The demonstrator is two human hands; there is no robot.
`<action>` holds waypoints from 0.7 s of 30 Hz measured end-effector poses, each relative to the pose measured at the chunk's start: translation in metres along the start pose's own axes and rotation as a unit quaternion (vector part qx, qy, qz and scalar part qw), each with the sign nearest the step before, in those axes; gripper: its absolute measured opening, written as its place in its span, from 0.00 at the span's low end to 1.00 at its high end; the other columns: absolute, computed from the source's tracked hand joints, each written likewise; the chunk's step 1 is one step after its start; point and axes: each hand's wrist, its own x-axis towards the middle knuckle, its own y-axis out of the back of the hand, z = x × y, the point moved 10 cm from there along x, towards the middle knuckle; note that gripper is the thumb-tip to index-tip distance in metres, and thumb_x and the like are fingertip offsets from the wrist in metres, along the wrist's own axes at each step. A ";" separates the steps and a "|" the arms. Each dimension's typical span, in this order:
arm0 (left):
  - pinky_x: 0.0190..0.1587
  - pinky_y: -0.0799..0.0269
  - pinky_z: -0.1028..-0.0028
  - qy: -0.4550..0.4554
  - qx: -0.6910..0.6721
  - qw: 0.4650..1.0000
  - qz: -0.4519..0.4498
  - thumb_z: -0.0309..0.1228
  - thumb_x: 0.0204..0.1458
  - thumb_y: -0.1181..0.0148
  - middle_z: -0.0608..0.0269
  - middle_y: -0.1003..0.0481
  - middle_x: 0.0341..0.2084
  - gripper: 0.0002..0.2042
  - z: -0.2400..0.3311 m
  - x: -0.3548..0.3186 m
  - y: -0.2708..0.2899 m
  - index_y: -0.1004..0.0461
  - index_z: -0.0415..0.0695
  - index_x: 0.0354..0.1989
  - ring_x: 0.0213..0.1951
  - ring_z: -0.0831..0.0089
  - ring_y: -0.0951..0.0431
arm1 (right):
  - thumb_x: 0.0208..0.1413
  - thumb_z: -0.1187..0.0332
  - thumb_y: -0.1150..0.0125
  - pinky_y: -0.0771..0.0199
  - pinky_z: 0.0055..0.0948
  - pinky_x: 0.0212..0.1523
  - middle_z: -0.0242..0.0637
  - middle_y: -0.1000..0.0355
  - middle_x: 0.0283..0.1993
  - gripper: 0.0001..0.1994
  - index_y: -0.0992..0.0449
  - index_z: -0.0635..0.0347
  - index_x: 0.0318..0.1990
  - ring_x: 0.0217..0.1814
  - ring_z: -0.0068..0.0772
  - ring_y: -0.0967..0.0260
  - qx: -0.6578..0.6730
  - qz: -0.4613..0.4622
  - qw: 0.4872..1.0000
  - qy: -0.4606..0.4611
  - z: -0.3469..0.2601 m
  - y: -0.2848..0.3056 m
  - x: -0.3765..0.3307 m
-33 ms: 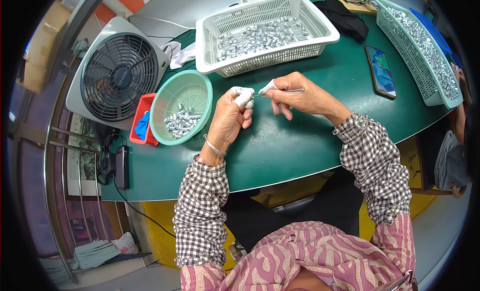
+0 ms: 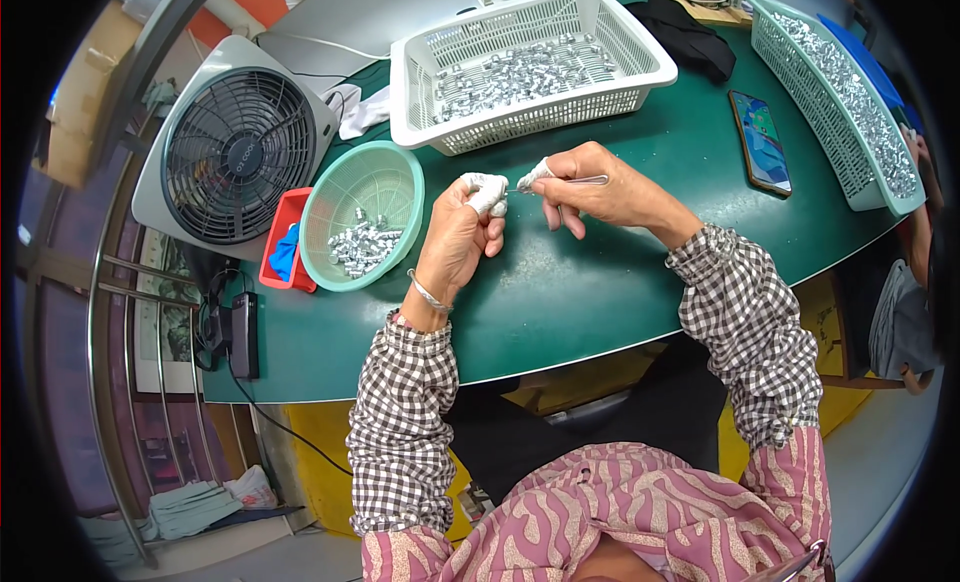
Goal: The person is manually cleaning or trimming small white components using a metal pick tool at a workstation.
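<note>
I see a slim metal tool (image 2: 585, 181) lying almost level above the green table (image 2: 600, 282), its long axis running left to right, tip toward the left hand. The right hand (image 2: 600, 192) is pinched tight round it — white-wrapped fingertip (image 2: 538, 173) at the front, the handle end poking out past the knuckles. The left hand (image 2: 465, 237) stands upright just beside it, fingers curled narrow, its wrapped fingertips (image 2: 488, 192) closed on something too small for me to make out. Both hands hover over the table, near the round green basket (image 2: 345, 197) of small silvery parts (image 2: 362, 247). A white basket (image 2: 530, 82) of the same parts sits beyond — a fan (image 2: 240, 152) to the left.
</note>
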 end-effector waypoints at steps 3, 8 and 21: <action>0.14 0.42 0.82 -0.047 0.008 0.998 0.046 0.30 0.53 0.48 0.68 0.36 0.20 0.07 0.013 -0.001 0.014 0.36 0.41 0.35 0.17 0.82 0.38 | 0.57 0.67 0.52 0.40 0.16 0.16 0.33 0.31 0.18 0.13 0.28 0.65 0.25 0.13 0.18 0.37 0.018 0.018 1.000 -0.013 0.001 0.011 0.003; 0.16 0.40 0.80 -0.047 0.057 0.997 0.030 0.31 0.53 0.47 0.69 0.34 0.19 0.07 0.015 -0.006 -0.003 0.34 0.41 0.33 0.17 0.81 0.36 | 0.56 0.66 0.52 0.41 0.17 0.16 0.32 0.32 0.18 0.14 0.31 0.64 0.21 0.12 0.17 0.39 0.016 0.200 0.978 0.050 0.013 0.073 -0.002; 0.24 0.34 0.73 -0.249 0.516 0.808 0.137 0.29 0.47 0.41 0.60 0.29 0.16 0.07 0.066 -0.024 -0.030 0.29 0.40 0.32 0.19 0.71 0.29 | 0.57 0.65 0.52 0.42 0.16 0.16 0.29 0.33 0.17 0.16 0.32 0.63 0.19 0.12 0.15 0.40 -0.025 0.224 0.971 0.084 0.008 0.077 -0.003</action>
